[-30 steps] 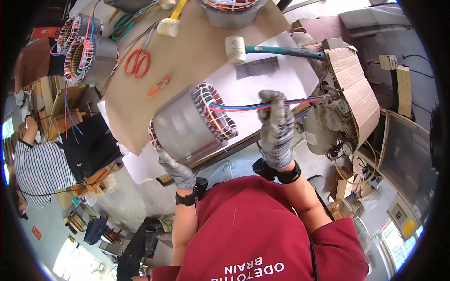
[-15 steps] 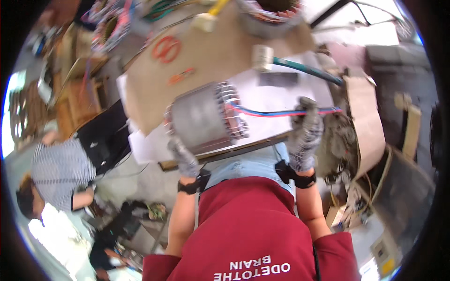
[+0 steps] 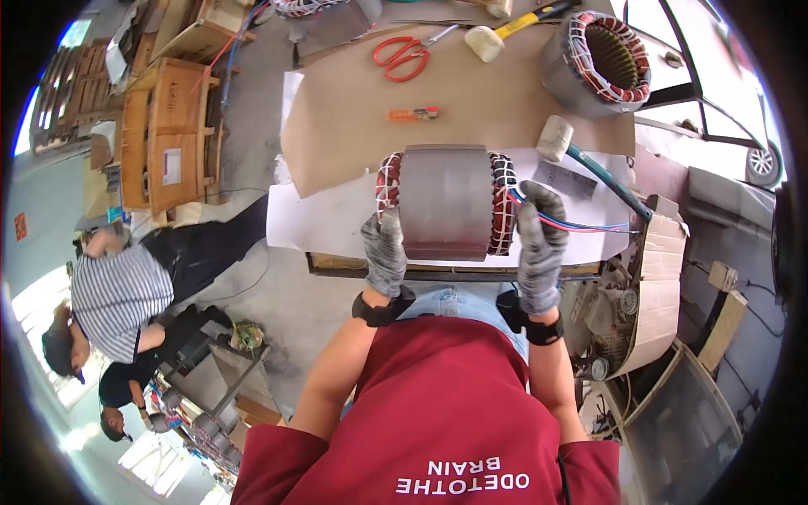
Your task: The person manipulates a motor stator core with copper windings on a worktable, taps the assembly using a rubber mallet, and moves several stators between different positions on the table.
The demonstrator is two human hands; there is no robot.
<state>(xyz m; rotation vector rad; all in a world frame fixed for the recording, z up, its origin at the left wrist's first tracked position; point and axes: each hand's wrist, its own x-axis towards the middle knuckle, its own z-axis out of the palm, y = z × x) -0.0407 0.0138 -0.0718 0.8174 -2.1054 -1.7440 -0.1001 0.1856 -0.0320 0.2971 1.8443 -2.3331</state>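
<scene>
A grey cylindrical motor stator [image 3: 444, 202] lies on its side on white paper, with laced copper windings at both ends. My left hand [image 3: 385, 252], in a grey glove, is closed at the stator's left end, fingers against the winding. My right hand [image 3: 540, 248], gloved too, is beside the right end winding with its fingers bent. Red, blue and dark lead wires [image 3: 585, 227] come out of that end, pass at the right fingers and trail to the right. The fingers partly hide the wires.
Beyond the stator are orange-handled scissors [image 3: 402, 61], a small orange tool [image 3: 412, 114], a yellow-handled mallet [image 3: 485, 42] and another stator [image 3: 598, 63]. A green-handled mallet [image 3: 602, 172] lies to the right. Wooden crates [image 3: 168, 135] stand left; two people [image 3: 122, 290] are further off.
The stator, tilted before, now lies straight across in front of me. My right hand has come in from along the wires to the winding end. The whole view has shifted.
</scene>
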